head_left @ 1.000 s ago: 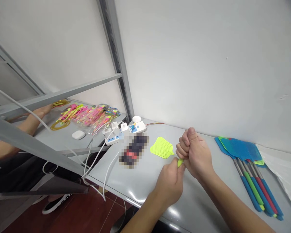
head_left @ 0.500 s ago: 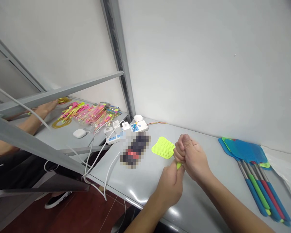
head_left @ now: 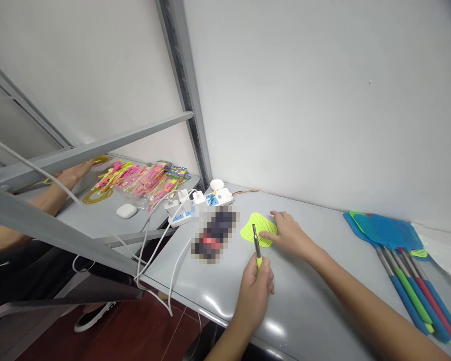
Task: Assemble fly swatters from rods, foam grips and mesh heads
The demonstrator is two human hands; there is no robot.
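Note:
My left hand (head_left: pixel 252 291) is closed around a telescopic fly swatter handle (head_left: pixel 256 244). Its metal rod points up and away from me, and a bit of yellow-green grip shows above my fingers. Flat on the grey table lies a yellow-green perforated swatter head (head_left: pixel 263 221), just beyond the rod's tip. My right hand (head_left: pixel 288 234) is open at the right side of that head, fingers spread, the thumb over its edge. Whether the thumb presses on it, I cannot tell.
Assembled fly swatters (head_left: pixel 394 233) with blue, green and red grips lie at the right. Power strips (head_left: pixel 182 216) with white plugs and cables stand at the left, beside a blurred dark object (head_left: pixel 220 225). Past the metal frame, another person's arm (head_left: pixel 56 193) reaches among colourful packets (head_left: pixel 146 183).
My right hand has come off the handle and opened, moving to the swatter head. The metal rod now shows above my left hand, which has shifted slightly left and down.

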